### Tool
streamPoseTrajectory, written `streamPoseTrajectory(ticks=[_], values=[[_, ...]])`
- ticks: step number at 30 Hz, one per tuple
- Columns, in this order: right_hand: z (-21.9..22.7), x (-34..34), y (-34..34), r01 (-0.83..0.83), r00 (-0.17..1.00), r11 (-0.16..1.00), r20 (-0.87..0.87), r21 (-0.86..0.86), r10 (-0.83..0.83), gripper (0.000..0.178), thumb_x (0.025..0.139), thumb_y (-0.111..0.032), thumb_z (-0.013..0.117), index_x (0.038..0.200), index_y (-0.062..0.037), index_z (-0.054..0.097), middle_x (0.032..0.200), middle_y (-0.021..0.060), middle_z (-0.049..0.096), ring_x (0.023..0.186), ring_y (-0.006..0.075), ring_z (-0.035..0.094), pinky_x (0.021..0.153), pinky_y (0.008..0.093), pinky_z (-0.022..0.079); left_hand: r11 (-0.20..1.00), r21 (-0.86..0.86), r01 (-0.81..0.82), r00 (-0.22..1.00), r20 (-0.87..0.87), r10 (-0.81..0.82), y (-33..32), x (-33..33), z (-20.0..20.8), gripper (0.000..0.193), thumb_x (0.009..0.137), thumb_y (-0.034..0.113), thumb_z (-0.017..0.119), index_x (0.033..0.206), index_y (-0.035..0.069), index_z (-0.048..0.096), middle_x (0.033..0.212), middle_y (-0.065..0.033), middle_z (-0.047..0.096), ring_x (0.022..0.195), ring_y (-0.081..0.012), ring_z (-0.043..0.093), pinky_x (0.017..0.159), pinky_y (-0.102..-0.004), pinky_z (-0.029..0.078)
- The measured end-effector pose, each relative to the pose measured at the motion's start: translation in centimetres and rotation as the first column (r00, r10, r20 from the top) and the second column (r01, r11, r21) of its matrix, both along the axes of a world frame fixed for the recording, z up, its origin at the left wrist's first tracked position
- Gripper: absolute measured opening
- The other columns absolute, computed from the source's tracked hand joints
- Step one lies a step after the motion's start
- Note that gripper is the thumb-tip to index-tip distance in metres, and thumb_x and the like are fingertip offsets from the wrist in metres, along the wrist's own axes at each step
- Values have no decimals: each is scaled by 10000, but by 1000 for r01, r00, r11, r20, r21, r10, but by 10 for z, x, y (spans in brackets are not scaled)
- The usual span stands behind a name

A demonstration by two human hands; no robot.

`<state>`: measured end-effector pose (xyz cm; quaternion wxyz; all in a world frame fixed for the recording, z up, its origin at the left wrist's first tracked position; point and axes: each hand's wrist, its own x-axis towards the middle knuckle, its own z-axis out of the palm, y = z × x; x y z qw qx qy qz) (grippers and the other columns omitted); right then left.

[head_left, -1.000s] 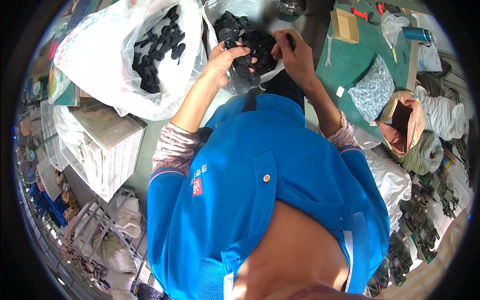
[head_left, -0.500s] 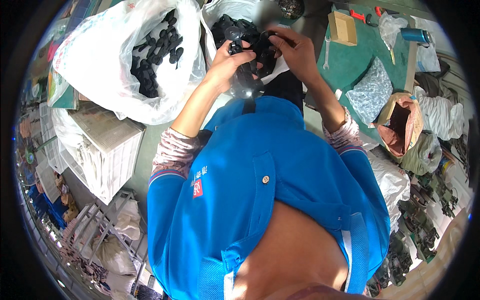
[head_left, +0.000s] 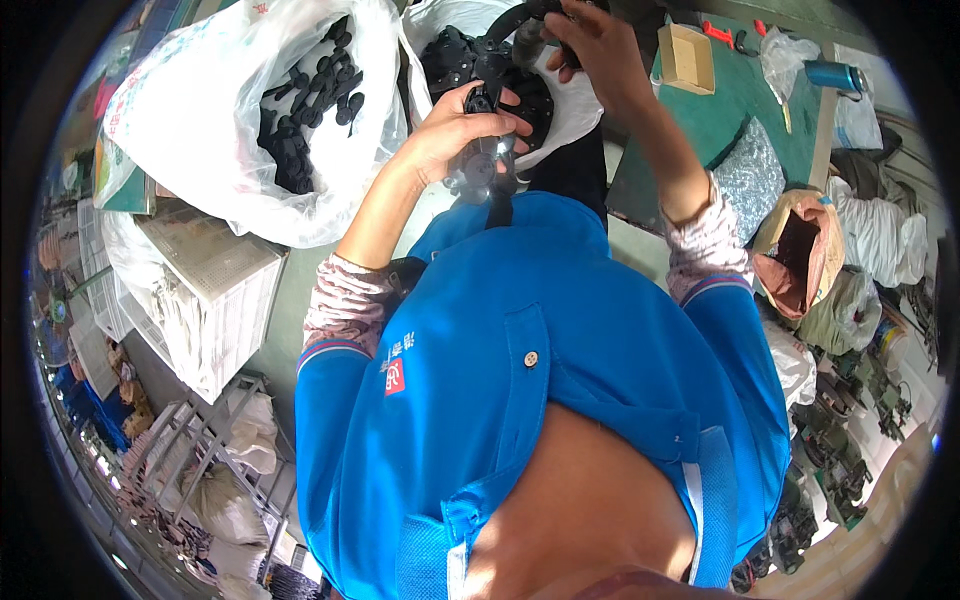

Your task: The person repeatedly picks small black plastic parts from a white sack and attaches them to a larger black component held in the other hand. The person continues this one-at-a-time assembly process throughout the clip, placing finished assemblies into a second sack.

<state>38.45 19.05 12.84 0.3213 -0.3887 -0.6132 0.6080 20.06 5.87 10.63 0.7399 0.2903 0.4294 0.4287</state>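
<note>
Over a white bag of black parts, my left hand is closed around a bundle of black and clear plastic pieces. Their exact kind cannot be made out. The bundle hangs below my fingers, close to the front of my blue shirt. Higher up, at the far edge of the same bag, my right hand has its fingers bent round a dark curved piece. That piece reaches leftward over the bag, and my fingers partly hide it.
A larger white plastic bag with small black paddle-shaped parts stands at left, above a white crate. On the green table at right lie a cardboard box, bubble wrap and a blue can. Beside it is an open brown bag.
My right hand has moved up and away from my left hand, with a dark piece in its fingers. My left hand keeps its hold in nearly the same place.
</note>
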Motion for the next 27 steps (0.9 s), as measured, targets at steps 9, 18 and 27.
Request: streamPoseTrajectory(ticks=[9, 18, 27], values=[[-67, -8, -33, -78, 800, 863, -548, -499, -245, 232, 1006, -143, 525, 1143, 22, 614, 975, 114, 680, 870, 188, 646, 789, 303, 524, 986, -166, -3, 994, 103, 20, 3, -14, -25, 317, 883, 73, 645, 1176, -5, 552, 1031, -194, 695, 905, -261, 712, 619, -304, 599], [-70, 9, -119, -102, 947, 915, -319, -391, -30, 454, 1031, -177, 509, 1455, -39, 426, 1024, 68, 662, 773, 91, 574, 712, 228, 477, 829, -313, -463, 692, 457, 559, 14, -27, -68, 164, 863, 43, 652, 984, -36, 573, 1086, -211, 657, 1027, -345, 665, 756, -395, 618], [-35, 3, -82, 148, 980, 989, -138, 10, -146, 376, 944, -50, 629, 1316, -15, 592, 893, 46, 674, 760, 95, 627, 728, 223, 515, 924, -172, -342, 798, 466, 382, 2, -9, -42, 150, 897, 85, 659, 1010, 40, 573, 1248, -248, 608, 1122, -350, 631, 780, -411, 608]])
